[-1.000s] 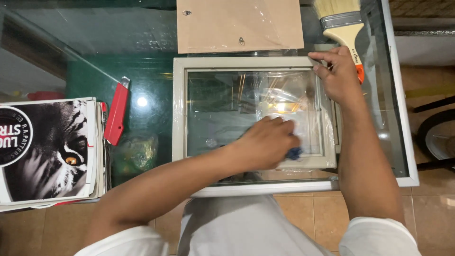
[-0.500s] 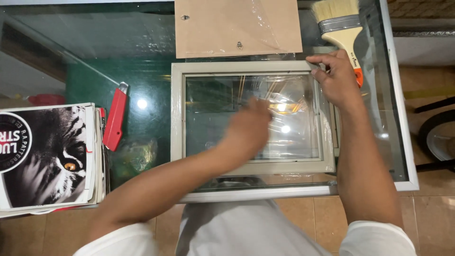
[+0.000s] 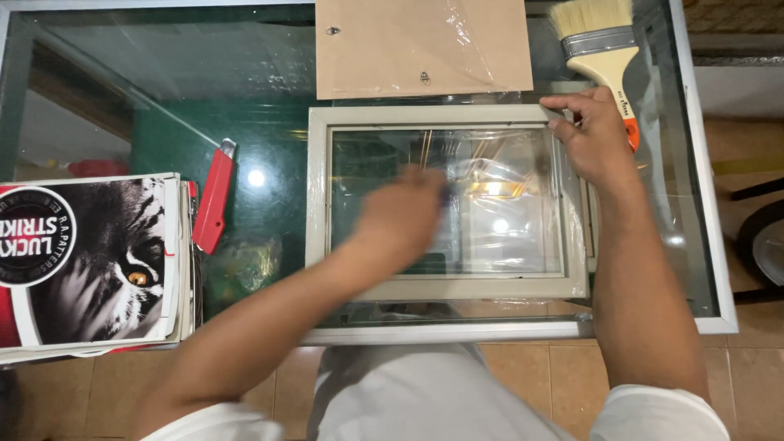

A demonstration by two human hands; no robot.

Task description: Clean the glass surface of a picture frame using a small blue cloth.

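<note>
A pale grey picture frame [image 3: 318, 204] with a glass pane [image 3: 506, 237] lies flat on a glass-topped table [image 3: 490, 331]. Clear plastic film clings to the frame's right side. My left hand [image 3: 400, 216], blurred by motion, is over the middle-left of the pane. Its fingers are closed on a small blue cloth [image 3: 445, 194], of which only a tip shows. My right hand [image 3: 596, 143] grips the frame's upper right corner, with the fingers on the top rail.
A brown backing board [image 3: 408, 45] lies just beyond the frame. A wide paintbrush [image 3: 600, 41] lies at the far right, next to my right hand. A red utility knife [image 3: 214, 200] and a stack of magazines [image 3: 90, 261] are on the left.
My left hand has swept with the cloth from the pane's lower right up and leftwards to its middle. My right hand has stayed on the corner.
</note>
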